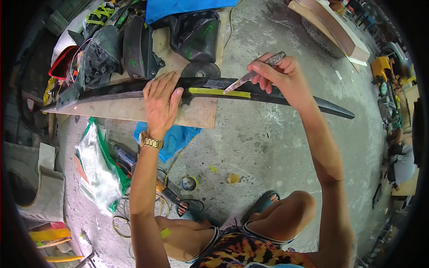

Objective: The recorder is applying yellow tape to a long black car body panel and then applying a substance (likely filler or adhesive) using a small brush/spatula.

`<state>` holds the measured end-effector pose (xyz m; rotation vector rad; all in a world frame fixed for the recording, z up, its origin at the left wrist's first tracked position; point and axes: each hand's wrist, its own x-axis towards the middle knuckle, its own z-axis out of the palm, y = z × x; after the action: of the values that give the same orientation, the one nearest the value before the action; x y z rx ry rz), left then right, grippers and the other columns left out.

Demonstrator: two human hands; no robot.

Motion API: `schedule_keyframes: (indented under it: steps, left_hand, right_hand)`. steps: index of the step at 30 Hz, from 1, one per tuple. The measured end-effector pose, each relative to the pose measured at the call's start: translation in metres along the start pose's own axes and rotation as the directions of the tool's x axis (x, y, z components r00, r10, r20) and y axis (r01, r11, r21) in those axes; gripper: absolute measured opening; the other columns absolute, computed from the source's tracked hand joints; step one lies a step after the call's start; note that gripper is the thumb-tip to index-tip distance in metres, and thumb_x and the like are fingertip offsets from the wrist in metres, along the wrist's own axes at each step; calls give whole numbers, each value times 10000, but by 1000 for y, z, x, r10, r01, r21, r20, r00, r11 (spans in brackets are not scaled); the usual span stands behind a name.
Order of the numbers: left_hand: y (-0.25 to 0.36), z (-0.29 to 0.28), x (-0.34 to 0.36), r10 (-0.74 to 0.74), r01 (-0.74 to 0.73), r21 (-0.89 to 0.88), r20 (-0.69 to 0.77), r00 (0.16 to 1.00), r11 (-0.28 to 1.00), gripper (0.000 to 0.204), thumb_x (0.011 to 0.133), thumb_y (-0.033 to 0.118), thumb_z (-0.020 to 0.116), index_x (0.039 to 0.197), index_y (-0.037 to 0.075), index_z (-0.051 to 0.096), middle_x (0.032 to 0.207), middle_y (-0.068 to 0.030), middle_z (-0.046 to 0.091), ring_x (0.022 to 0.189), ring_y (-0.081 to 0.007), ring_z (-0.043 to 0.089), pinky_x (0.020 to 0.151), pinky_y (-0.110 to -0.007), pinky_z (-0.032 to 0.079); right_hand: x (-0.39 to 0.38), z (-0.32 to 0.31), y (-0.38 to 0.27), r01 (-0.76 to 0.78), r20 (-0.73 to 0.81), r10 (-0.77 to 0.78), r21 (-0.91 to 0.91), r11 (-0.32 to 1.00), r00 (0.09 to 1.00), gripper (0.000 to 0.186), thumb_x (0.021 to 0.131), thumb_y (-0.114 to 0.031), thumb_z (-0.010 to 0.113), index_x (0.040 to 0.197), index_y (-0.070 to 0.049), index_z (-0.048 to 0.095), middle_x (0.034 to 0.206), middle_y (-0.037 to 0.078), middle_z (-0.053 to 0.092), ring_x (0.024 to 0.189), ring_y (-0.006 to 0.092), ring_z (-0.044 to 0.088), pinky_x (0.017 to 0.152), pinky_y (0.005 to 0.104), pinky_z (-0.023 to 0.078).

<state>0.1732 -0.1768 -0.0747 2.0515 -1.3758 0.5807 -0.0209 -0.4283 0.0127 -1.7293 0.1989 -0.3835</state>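
Note:
A long, curved black strip [290,99], like a vehicle trim piece, lies crosswise in front of me. Its left part rests over a light brown board. My left hand [161,102] lies on the strip, fingers stretched across it and thumb apart. To the right of that hand, a length of yellow tape [203,91] runs along the strip's near edge. My right hand [286,78] grips a slim, stained pointed tool [243,80] between thumb and fingers. Its tip meets or hovers just over the tape; contact is hard to tell.
The board [196,117] carries several dark plastic parts [196,35] and a grey disc [201,70]. Blue plastic [172,138], a clear-and-green bag [100,165], cables and a tape roll [189,182] lie on the concrete floor. At far right is another person [401,163].

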Motion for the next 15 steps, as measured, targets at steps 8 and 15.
schedule_keyframes:
  steps: [8,15]
  left_hand:
    - [2,-3,0,-26,26,-24,25,999,999,425,1033,286,464,1329,34,635,1331,-149,641,1279,-300,555,1130,-437,311]
    - [3,-2,0,-28,29,-28,20,999,999,433,1036,304,462,1323,34,642,1330,-142,645,1277,-293,558,1131,-434,314]
  right_hand:
    - [4,21,5,-3,4,3,-62,998,1000,213,982,-204,685,982,5,728,767,23,675,636,50,584,528,210,466]
    - [11,31,4,16,9,-16,-77,997,1000,223,989,-198,671,1022,15,732,780,34,685,643,60,593,538,213,474]
